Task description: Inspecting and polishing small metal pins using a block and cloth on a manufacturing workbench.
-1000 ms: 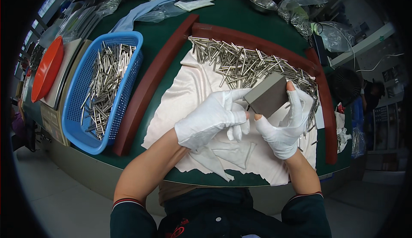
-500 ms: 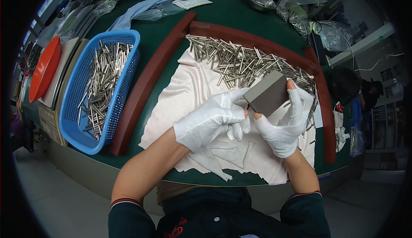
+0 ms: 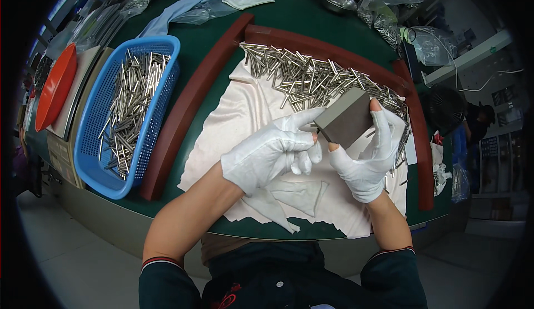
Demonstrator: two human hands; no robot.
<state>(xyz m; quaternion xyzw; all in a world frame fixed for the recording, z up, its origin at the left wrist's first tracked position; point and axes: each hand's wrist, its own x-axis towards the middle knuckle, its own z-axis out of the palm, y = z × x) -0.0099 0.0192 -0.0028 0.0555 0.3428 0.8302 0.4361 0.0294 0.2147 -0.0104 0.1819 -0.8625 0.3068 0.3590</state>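
A grey-brown rectangular block (image 3: pixel 350 121) is held tilted above a pale satin cloth (image 3: pixel 222 136). My right hand (image 3: pixel 371 158), in a white glove with bare thumb and finger tips, grips it by the lower and right edges. At its left corner, the forefinger of my gloved left hand (image 3: pixel 272 152) reaches up to the block. The thumb sits just below, and the other fingers are curled; anything pinched between them is hidden. Beyond the block lies a heap of thin metal pins (image 3: pixel 311 81). White cloth scraps (image 3: pixel 300 197) lie under my left hand.
Dark red bars (image 3: pixel 192 108) frame the cloth on three sides. On the left stands a blue perforated basket (image 3: pixel 89 147) of metal pins, with an orange tray (image 3: pixel 55 89) beyond it. A metal bowl (image 3: pixel 337 0) and plastic bags (image 3: pixel 389 0) are at the back. Another person (image 3: pixel 479 119) is at far right.
My left hand has shifted slightly left and down, its thumb moving a little away from the block. A small dark tip beside that thumb no longer shows. The block stays in my right hand.
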